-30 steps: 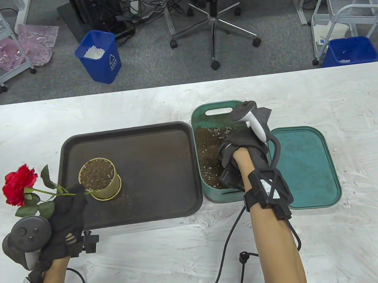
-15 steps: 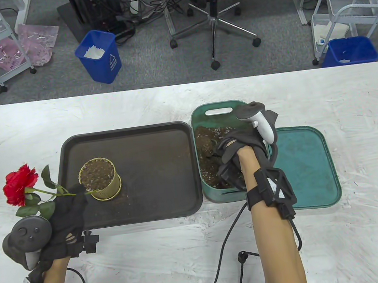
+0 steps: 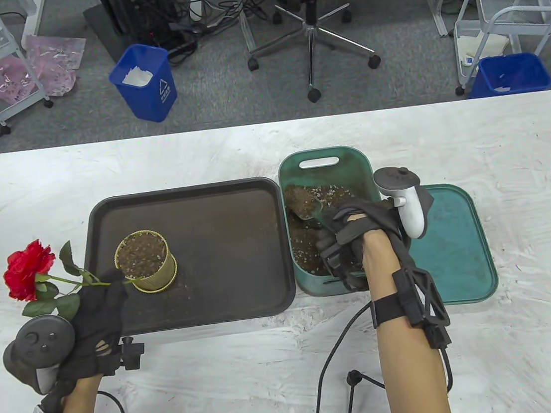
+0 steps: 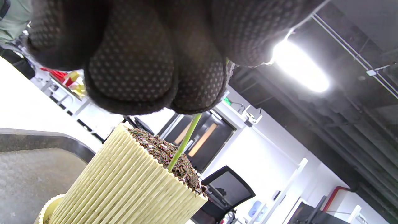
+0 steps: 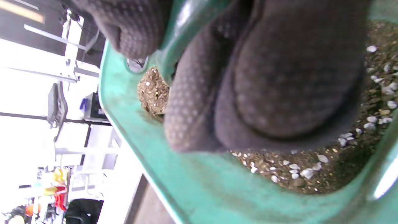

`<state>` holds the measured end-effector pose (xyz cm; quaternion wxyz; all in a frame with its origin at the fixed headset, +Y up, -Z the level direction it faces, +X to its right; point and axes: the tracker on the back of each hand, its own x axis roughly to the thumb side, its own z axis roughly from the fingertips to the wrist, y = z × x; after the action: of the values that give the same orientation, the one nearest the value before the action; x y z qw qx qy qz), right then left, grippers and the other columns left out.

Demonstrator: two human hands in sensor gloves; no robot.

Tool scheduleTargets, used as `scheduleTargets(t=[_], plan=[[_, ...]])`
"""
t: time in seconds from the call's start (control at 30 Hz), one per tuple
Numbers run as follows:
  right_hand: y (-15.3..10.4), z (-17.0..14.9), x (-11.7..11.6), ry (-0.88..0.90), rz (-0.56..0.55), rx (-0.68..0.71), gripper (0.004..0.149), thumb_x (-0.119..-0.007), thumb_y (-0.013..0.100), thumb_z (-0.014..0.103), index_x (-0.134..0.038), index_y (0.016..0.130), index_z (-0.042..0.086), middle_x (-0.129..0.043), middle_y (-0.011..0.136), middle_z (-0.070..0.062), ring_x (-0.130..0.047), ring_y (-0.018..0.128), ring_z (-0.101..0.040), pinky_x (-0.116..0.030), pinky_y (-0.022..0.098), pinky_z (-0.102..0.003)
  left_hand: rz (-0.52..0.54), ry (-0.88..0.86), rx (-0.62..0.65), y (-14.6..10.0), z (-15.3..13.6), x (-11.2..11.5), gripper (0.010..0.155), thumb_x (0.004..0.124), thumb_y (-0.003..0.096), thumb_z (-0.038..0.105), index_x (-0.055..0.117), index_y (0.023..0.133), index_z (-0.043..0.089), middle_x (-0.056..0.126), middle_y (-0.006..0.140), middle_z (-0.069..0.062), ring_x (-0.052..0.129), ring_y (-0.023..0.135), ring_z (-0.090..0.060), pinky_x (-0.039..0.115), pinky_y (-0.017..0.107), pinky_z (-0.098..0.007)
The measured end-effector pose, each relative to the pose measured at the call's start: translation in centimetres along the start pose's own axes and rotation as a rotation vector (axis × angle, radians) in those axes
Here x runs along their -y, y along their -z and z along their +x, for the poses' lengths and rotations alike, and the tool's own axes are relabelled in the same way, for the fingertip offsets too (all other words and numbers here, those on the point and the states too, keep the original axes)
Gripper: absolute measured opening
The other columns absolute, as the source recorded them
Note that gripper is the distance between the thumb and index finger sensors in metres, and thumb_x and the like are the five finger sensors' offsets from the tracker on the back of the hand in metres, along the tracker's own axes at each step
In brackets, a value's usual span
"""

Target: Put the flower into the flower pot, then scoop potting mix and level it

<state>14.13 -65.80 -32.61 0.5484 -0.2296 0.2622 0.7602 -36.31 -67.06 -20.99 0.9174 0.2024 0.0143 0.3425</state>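
Left hand (image 3: pixel 98 308) pinching the rose stem (image 4: pixel 183 143), stem foot sunk in the potting mix of the ribbed flower pot (image 3: pixel 147 260) just ahead of the fingers (image 4: pixel 133 71); red bloom (image 3: pixel 28 270) off to that hand's left; right hand (image 3: pixel 354 237) curled round a green trowel (image 3: pixel 312 208), blade heaped with mix, lifted over the green soil tub (image 3: pixel 322 156); teal lid (image 3: pixel 453 240) lying flat just right of that hand; dark tray (image 3: pixel 226 252) under the pot.

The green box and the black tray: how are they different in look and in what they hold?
The green box is deep and narrow, while the black tray is shallow and wide. The box holds loose potting mix and a loaded scoop held by the right hand; the tray carries only the ribbed flower pot. Both are rounded rectangles standing side by side on the white table.
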Motion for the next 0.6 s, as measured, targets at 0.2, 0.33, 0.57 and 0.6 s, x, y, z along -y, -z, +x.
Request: scheduleTargets(t=[0.2, 0.33, 0.57, 0.6], plan=[[-1.9, -0.2, 1.1, 0.102, -0.04, 0.076, 0.053, -0.074, 0.04, 0.03, -0.072, 0.083, -0.001, -0.095, 0.062, -0.02, -0.112, 0.025, -0.025, -0.101, 0.01, -0.039, -0.001, -0.001, -0.001, 0.0, 0.0, 0.0, 0.046, 0.081, 0.0387, 0.04, 0.094, 0.076, 0.016, 0.105, 0.055, -0.002, 0.109, 0.034, -0.026, 0.092, 0.035, -0.042], [-3.1, -0.6, 1.3, 0.133, -0.053, 0.127, 0.053, -0.075, 0.041, 0.03, -0.072, 0.083, -0.001, -0.095, 0.062, -0.02, -0.112, 0.025, -0.025, -0.101, 0.009, -0.039, -0.003, -0.005, -0.002, 0.0, 0.0, 0.0, 0.046, 0.081, 0.0387, 0.04, 0.094, 0.076, 0.016, 0.105, 0.055, -0.002, 0.109, 0.034, -0.026, 0.092, 0.035, -0.042], [-4.9, 0.5, -0.8, 0.114, -0.011, 0.233, 0.053, -0.076, 0.041, 0.031, -0.072, 0.083, -0.001, -0.095, 0.062, -0.02, -0.112, 0.024, -0.025, -0.102, 0.009, -0.038, -0.003, -0.008, -0.003, 0.1, 0.0, 0.0, 0.046, 0.081, 0.0387, 0.041, 0.094, 0.076, 0.016, 0.105, 0.055, -0.002, 0.109, 0.034, -0.026, 0.092, 0.035, -0.042], [-5.2, 0.9, -2.1, 0.107, 0.006, 0.257, 0.053, -0.076, 0.041, 0.031, -0.072, 0.083, -0.001, -0.095, 0.061, -0.02, -0.112, 0.024, -0.024, -0.102, 0.009, -0.038, -0.003, -0.007, -0.003, 0.1, 0.0, 0.0, 0.047, 0.081, 0.0387, 0.04, 0.094, 0.076, 0.016, 0.105, 0.055, -0.002, 0.109, 0.034, -0.026, 0.092, 0.036, -0.042]])
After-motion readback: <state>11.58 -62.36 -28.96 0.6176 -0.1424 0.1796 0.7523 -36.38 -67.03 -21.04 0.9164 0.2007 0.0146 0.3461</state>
